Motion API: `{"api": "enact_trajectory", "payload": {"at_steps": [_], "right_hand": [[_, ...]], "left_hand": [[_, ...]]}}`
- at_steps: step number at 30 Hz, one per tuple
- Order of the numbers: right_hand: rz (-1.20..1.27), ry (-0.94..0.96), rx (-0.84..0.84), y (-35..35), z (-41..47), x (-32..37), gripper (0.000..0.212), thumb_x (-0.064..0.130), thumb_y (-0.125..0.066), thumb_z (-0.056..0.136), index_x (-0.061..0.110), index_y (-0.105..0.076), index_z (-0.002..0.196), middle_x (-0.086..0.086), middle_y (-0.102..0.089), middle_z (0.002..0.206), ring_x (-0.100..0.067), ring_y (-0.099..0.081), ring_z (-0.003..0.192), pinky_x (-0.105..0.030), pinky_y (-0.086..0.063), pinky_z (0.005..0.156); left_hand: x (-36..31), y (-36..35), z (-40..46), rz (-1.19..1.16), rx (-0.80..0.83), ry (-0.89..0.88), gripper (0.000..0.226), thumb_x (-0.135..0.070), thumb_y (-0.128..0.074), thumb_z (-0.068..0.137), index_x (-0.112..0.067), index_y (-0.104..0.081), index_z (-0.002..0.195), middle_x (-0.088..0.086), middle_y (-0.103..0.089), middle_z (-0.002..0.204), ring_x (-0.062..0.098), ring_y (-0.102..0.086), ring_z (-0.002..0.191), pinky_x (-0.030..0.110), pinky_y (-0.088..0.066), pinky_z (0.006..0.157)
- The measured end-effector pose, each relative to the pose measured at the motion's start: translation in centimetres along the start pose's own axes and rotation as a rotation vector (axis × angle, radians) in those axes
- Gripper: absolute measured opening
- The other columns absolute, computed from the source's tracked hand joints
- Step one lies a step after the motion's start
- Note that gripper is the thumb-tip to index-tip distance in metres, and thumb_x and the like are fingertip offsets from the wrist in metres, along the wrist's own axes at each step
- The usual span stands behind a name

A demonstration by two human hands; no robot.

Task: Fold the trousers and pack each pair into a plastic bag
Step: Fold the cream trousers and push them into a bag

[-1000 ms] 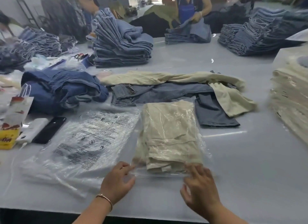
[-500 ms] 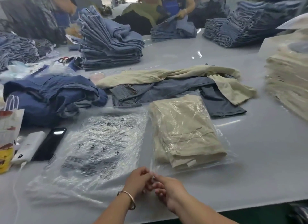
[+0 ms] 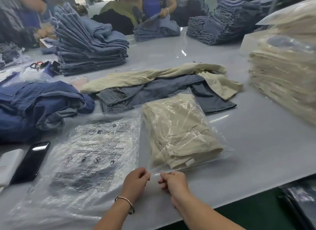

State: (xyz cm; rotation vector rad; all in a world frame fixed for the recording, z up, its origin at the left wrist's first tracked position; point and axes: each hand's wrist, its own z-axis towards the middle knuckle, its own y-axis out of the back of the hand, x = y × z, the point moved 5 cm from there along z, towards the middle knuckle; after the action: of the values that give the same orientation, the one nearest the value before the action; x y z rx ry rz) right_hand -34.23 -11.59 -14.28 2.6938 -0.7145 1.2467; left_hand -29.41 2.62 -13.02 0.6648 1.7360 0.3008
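Folded cream trousers [image 3: 179, 134] lie inside a clear plastic bag [image 3: 212, 139] on the grey table [image 3: 256, 144]. The bag's open flap points toward me. My left hand [image 3: 136, 183] and my right hand [image 3: 172, 182] sit side by side at that flap, each pinching its near edge with curled fingers. A stack of empty printed plastic bags [image 3: 89, 154] lies left of the packed pair. Unfolded cream trousers [image 3: 153, 75] and grey-blue trousers [image 3: 162, 91] are spread behind the bag.
A tall stack of bagged cream trousers [image 3: 283, 79] stands at the right. Dark blue jeans [image 3: 39, 103] are heaped at the left, with a black phone [image 3: 30, 161] and a white box [image 3: 10, 163] nearby. Denim piles [image 3: 89, 46] and other workers fill the far side.
My hands came together from the bag's two near corners to the middle of its flap and now pinch it. The bagged trousers have swung, their far end further left.
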Motion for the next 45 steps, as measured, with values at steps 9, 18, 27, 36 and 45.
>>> {"api": "enact_trajectory", "payload": {"at_steps": [9, 18, 27, 36, 45], "right_hand": [[-0.008, 0.058, -0.332, 16.7, 3.5, 6.1, 0.023, 0.006, -0.064, 0.089, 0.004, -0.06, 0.066, 0.001, -0.057, 0.042, -0.003, -0.039, 0.027, -0.012, -0.027, 0.03], [-0.132, -0.037, -0.399, 22.9, 4.1, 7.1, 0.022, 0.001, -0.062, 0.087, 0.0, -0.06, 0.065, -0.003, -0.056, 0.038, -0.006, -0.042, 0.025, -0.011, -0.027, 0.03], [-0.747, 0.309, -0.319, 14.9, 5.7, 13.4, 0.087, 0.064, -0.071, 0.07, 0.011, -0.037, 0.131, -0.007, -0.055, 0.121, -0.029, -0.056, 0.111, -0.032, -0.043, 0.081], [-0.873, 0.259, 0.092, 15.1, 9.2, 17.6, 0.065, 0.02, -0.073, 0.071, 0.027, -0.047, 0.129, 0.003, -0.058, 0.123, -0.023, -0.055, 0.112, -0.037, -0.045, 0.098], [-1.213, 0.839, -0.201, 28.0, 8.4, 31.5, 0.03, 0.021, -0.047, 0.085, 0.029, -0.048, 0.113, 0.0, -0.064, 0.1, -0.027, -0.056, 0.099, -0.039, -0.036, 0.088]], "left_hand": [[1.3, 1.5, 0.8, -0.024, 0.014, 0.089, 0.027, -0.006, -0.06, 0.088, -0.009, -0.058, 0.061, -0.002, -0.045, 0.044, 0.016, -0.04, 0.041, 0.021, -0.034, 0.042], [2.7, 2.0, 0.8, -0.056, 0.243, 0.284, 0.025, 0.001, -0.058, 0.086, -0.005, -0.057, 0.062, 0.004, -0.048, 0.045, 0.018, -0.044, 0.035, 0.016, -0.026, 0.038], [-3.9, 0.3, 5.9, -0.171, 0.073, 0.289, 0.041, -0.038, -0.074, 0.081, -0.013, -0.043, 0.069, 0.004, -0.039, 0.056, 0.017, -0.037, 0.046, 0.025, -0.029, 0.046], [-12.3, -6.8, 6.7, -0.467, 0.086, 0.364, 0.042, -0.021, -0.079, 0.061, 0.008, -0.072, 0.092, 0.021, -0.071, 0.083, 0.035, -0.063, 0.086, 0.046, -0.045, 0.094], [-28.4, -16.8, 8.2, -0.503, -0.211, -0.046, 0.018, 0.006, -0.065, 0.071, -0.007, -0.062, 0.083, 0.01, -0.065, 0.067, 0.026, -0.06, 0.058, 0.036, -0.046, 0.059]]}}
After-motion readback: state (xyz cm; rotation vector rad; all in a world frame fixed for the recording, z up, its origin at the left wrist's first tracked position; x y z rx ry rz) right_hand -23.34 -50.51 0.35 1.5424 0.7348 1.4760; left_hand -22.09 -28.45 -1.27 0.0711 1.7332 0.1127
